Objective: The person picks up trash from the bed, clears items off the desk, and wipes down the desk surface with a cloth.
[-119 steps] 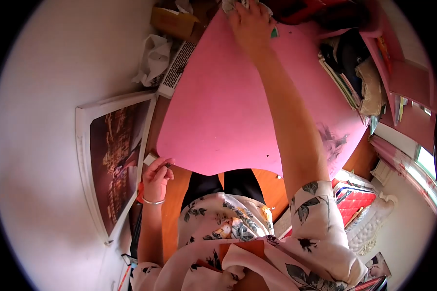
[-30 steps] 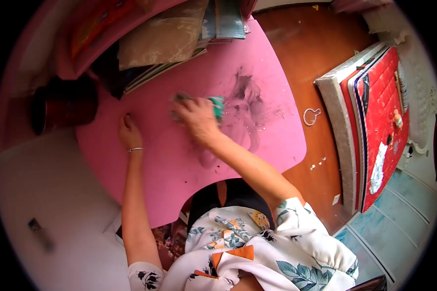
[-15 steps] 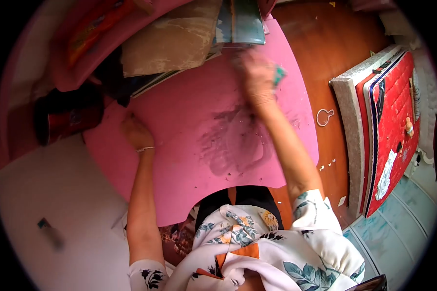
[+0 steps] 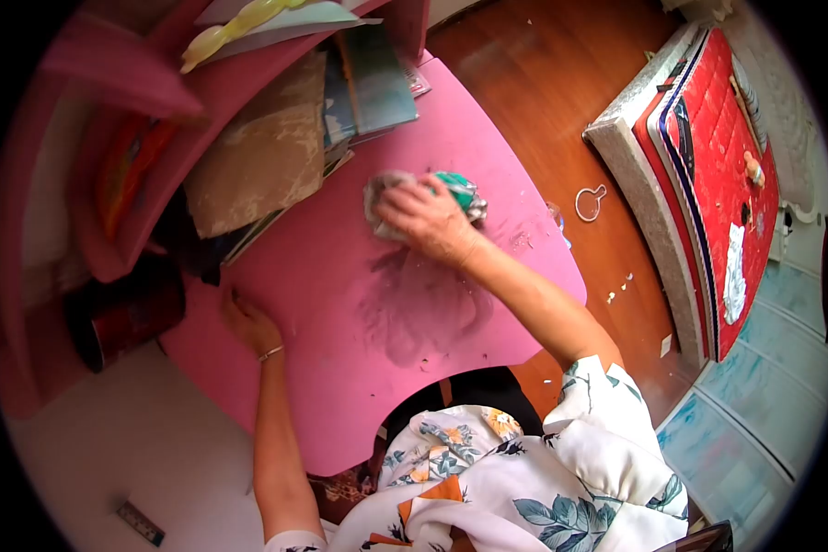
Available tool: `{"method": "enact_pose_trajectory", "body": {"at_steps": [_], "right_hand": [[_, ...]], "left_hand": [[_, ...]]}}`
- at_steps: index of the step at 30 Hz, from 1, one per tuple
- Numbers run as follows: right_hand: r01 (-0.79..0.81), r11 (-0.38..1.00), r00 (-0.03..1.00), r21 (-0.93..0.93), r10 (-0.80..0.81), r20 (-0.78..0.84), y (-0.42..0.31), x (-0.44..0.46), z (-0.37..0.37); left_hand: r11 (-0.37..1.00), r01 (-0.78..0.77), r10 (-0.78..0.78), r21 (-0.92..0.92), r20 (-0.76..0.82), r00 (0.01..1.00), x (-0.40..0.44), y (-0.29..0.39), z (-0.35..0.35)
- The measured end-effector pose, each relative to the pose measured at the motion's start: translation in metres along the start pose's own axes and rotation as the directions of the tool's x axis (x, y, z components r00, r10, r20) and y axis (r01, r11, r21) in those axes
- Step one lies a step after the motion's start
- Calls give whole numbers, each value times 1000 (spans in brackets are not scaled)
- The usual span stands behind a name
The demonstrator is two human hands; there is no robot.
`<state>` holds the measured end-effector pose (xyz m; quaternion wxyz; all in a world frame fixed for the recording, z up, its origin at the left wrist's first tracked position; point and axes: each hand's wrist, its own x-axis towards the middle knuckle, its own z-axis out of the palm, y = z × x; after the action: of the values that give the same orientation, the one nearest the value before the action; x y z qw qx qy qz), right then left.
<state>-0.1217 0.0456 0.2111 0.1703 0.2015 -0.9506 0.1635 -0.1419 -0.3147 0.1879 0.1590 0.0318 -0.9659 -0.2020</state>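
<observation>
Your right hand (image 4: 423, 217) clasps a grey-and-green cloth (image 4: 457, 188) against the pink tabletop (image 4: 492, 143), fingers wrapped over it, just beyond a dark smudge (image 4: 428, 317) and near a brown-covered stack of papers (image 4: 262, 166). Your left hand (image 4: 251, 324) lies near a dark red cylinder (image 4: 143, 313), its fingers loosely curled; whether they hold anything cannot be told.

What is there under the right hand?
Under the right hand is a crumpled grey and green cloth, on the pink desk. The desk surface directly beneath it is hidden.
</observation>
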Motion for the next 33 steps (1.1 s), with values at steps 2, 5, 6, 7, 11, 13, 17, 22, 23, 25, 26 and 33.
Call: {"method": "enact_pose_trajectory", "body": {"at_steps": [2, 5, 6, 7, 11, 13, 17, 22, 23, 25, 26, 33], "right_hand": [[-199, 974, 972, -109, 182, -151, 39, 9, -1], [-523, 846, 816, -105, 461, -349, 105, 27, -14], [-624, 777, 751, -81, 569, -335, 124, 30, -12], [-746, 664, 650, -50, 710, -270, 137, 36, -10], [-581, 798, 770, -161, 475, -427, 129, 30, -10], [-437, 894, 859, -101, 381, -341, 63, -6, 9], [-260, 959, 960, 109, 269, -78, -83, -64, -7], [-83, 962, 995, 261, 63, 82, -88, -82, 2], [-84, 983, 990, 164, 101, -100, -59, -60, 8], [-292, 949, 946, 119, 305, -110, -17, -10, 4], [-319, 942, 931, 105, 333, -153, 4, 13, 3], [-542, 839, 834, 53, 545, -84, -12, -46, -17]], "left_hand": [[999, -32, 32, 9, 3, 999, 1, 0, -3], [999, -32, 31, 35, 25, 999, 1, -2, -7], [999, 1, -4, 52, 43, 999, 2, 0, -6], [998, -14, 11, 56, 42, 999, 4, 4, -6], [990, -50, 49, 129, 11, 999, 2, 6, -7], [973, -120, 123, 196, -4, 992, 0, 4, -6], [979, -45, 39, 198, 34, 999, 3, 8, -5], [977, 4, -18, 213, 64, 998, 1, 12, -4], [982, -42, 34, 183, 49, 998, 2, 8, -3], [984, -71, 67, 161, 33, 997, -1, 6, -6], [983, -87, 84, 163, 28, 996, 1, 9, -6], [991, -44, 36, 130, 62, 997, 3, 20, -11]]}}
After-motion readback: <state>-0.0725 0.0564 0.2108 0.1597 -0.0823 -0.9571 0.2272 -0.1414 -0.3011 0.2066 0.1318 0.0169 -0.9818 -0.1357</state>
